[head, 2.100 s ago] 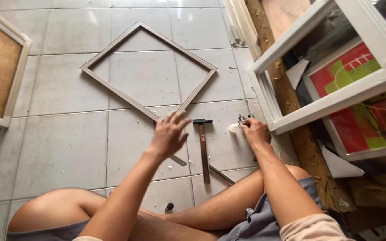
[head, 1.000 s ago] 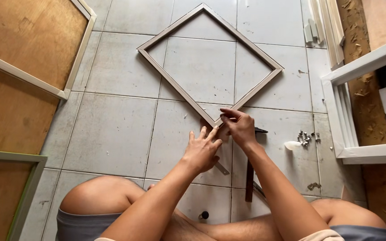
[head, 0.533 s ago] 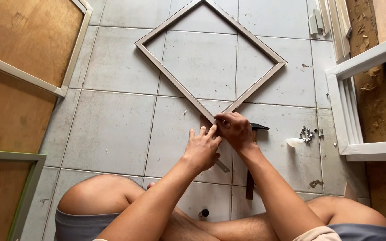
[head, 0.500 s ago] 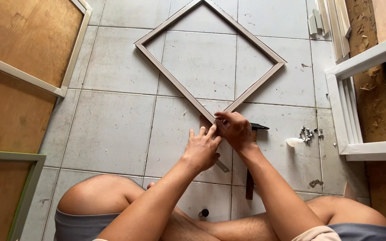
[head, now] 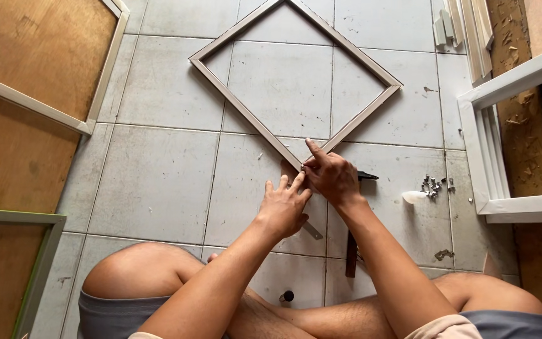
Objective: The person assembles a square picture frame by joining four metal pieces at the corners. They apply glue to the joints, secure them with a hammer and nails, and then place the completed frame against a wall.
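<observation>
A: Quick pass. Where's the thin square wooden frame (head: 296, 78)?

B: Flat on the grey tiled floor (head: 158, 182), turned like a diamond, upper middle of the frame. Its near corner points down to the centre, right where both hands meet.

A: Hands?

B: The right hand (head: 332, 176) is on that near corner, index finger stretched along the right-hand rail, other fingers curled at the joint. Whether it pinches something small there, cannot tell. The left hand (head: 283, 207) lies just beside it, fingers spread flat, tips touching the corner, grasping nothing that shows.

A: How would the frame handle?

B: Looks light, slim rails, stiff along each length but probably weak at the mitred corners; could rack if lifted by one rail. Better taken by two opposite rails or held down near a joint. A guess from looks only.

A: Anything else?

B: A dark-headed hammer with a wooden handle (head: 352, 251) lies on the floor under the right forearm, lower centre. A small heap of metal fasteners (head: 435, 186) with a pale scrap beside it, right of centre. A white window-like frame (head: 503, 150) at the right edge. Brown boards edged in pale frames (head: 39, 63) at the left. Small dark knob-like thing (head: 286, 296) near the legs.
</observation>
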